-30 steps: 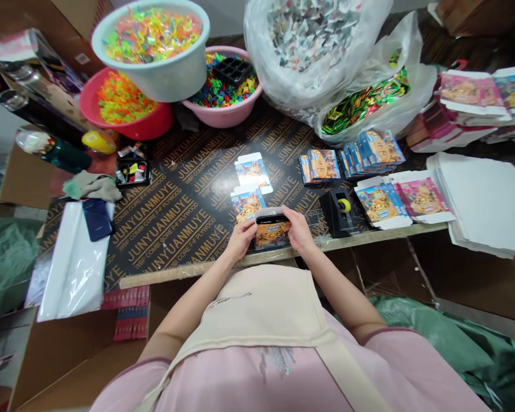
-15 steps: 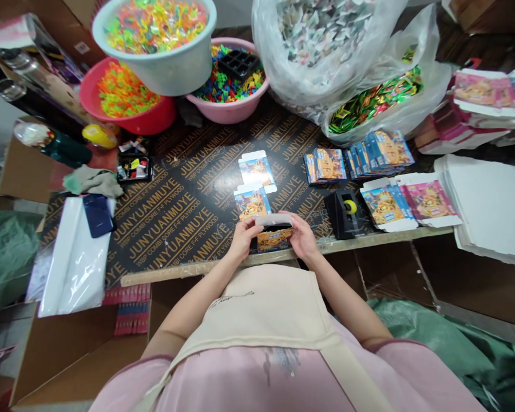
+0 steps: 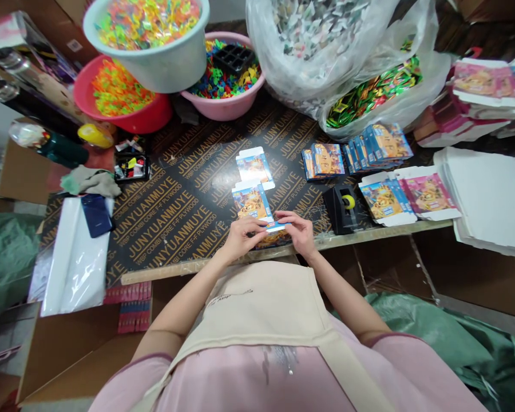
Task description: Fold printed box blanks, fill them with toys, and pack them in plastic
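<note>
A small blue and orange box (image 3: 271,238) stands at the table's front edge, its blue top flap folded down. My left hand (image 3: 245,236) grips its left side, fingers bent over the top edge. At the right side my right hand (image 3: 298,230) holds the same box with thumb and fingers on the flap. Right behind the hands lies a flat blue and orange carton (image 3: 251,201), and another flat carton (image 3: 255,166) is behind that one, with glare on it.
A black tape dispenser (image 3: 340,210) stands right of my hands, near stacked blue boxes (image 3: 326,160) and flat cartons (image 3: 381,200). Tubs of small colourful pieces, such as a pink tub (image 3: 225,109), and plastic bags (image 3: 300,86) line the back. A phone (image 3: 96,216) lies left.
The box's raised top flap has been folded down. Both hands have shifted from the flap's sides to over the box's top, and the view has moved slightly.
</note>
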`<state>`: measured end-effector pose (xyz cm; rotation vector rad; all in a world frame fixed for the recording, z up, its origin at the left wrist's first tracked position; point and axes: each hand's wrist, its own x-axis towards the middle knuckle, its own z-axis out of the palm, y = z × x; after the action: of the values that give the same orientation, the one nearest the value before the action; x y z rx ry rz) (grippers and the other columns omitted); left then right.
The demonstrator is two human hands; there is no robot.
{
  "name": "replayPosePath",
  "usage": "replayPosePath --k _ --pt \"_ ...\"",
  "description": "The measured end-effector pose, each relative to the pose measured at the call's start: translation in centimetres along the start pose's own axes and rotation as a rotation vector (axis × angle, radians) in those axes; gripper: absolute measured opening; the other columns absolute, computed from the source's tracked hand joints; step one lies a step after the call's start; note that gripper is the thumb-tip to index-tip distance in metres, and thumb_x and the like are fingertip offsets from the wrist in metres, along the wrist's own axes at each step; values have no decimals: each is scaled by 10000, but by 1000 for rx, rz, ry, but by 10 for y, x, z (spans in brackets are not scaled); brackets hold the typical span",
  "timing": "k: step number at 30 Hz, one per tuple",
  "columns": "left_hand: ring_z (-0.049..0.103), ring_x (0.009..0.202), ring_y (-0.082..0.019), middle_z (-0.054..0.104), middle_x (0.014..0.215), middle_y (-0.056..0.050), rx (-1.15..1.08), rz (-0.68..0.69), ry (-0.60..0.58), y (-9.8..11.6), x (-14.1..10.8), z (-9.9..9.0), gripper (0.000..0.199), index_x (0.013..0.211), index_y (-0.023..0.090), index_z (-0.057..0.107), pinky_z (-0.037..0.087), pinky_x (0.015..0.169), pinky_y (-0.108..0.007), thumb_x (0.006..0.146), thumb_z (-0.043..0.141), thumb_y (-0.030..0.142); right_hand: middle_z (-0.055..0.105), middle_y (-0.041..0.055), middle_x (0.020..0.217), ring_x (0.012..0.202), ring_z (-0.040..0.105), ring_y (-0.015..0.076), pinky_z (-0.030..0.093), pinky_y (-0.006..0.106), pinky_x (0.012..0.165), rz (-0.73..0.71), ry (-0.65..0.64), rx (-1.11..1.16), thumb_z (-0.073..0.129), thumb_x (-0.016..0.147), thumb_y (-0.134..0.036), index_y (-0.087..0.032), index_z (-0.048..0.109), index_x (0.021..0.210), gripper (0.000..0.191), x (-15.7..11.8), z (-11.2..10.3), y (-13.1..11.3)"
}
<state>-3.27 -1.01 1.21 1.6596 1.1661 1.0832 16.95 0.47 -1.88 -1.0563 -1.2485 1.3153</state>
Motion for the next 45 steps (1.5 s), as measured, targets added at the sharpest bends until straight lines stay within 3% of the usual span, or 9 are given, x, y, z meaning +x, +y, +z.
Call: replayPosePath --k 7,16,23,26,29,31,35,39,45 --pt "653 597 -178 729 658 -60 -100 -249 25 4 12 -2 302 662 187 763 522 587 -288 684 818 483 772 42 768 724 699 218 564 386 727 66 -113 -181 816 705 -436 -259 795 734 181 14 -12 -24" --pt "718 877 -180 757 993 -102 279 218 -7 -4 -21 0 192 862 199 740 565 784 -313 931 571 259 798 47 853 839 748 255 602 448 842 29 -152 -150 835 684 -481 -280 804 763 218 11 -23 -20" --pt "671 883 -190 705 965 -89 588 199 -163 8 -13 25 203 950 195 680 538 775 -302 968 506 299 794 70 999 964 732 285 572 520 900 -254 -298 -420 725 822 -429 -297 789 817 147 -7 -31 -20" --pt "661 870 -181 691 975 -78 630 218 -208 15 0 32 262 1135 211 656 520 746 -275 992 448 280 741 84 1184 1144 651 315 486 560 1025 -257 -99 -616 702 836 -443 -297 771 1002 232 -17 -58 -27" --pt "659 881 -181 687 986 -82 636 266 -115 11 14 31 308 1190 216 652 509 752 -269 1005 414 285 690 121 1181 1157 603 312 440 548 1055 -196 423 -787 588 913 -424 -259 740 1065 270 -26 -110 -31" --pt "655 879 -182 690 986 -85 631 303 -64 5 25 32 317 1197 222 659 502 757 -275 1008 416 294 660 131 1101 1054 616 291 484 505 980 -110 632 -859 572 909 -411 -223 736 1019 273 -31 -146 -28" --pt "635 828 -185 701 963 -93 632 410 -75 -10 36 49 336 1184 243 687 472 722 -302 1007 401 242 634 104 1006 927 622 245 523 439 876 77 508 -853 688 797 -395 -197 747 906 234 -31 -185 -16" --pt "617 817 -192 708 978 -117 690 504 -106 -21 34 65 391 1200 240 696 439 705 -323 996 370 172 640 81 975 1040 614 263 460 461 989 69 376 -805 736 742 -339 -212 746 758 128 -23 -181 -11" --pt "595 919 -213 678 1067 -126 712 486 -144 -19 29 62 457 1289 266 653 439 795 -361 961 373 114 669 65 1005 1036 612 249 443 439 981 -38 571 -645 698 762 -335 -212 680 670 155 -26 -166 -16"
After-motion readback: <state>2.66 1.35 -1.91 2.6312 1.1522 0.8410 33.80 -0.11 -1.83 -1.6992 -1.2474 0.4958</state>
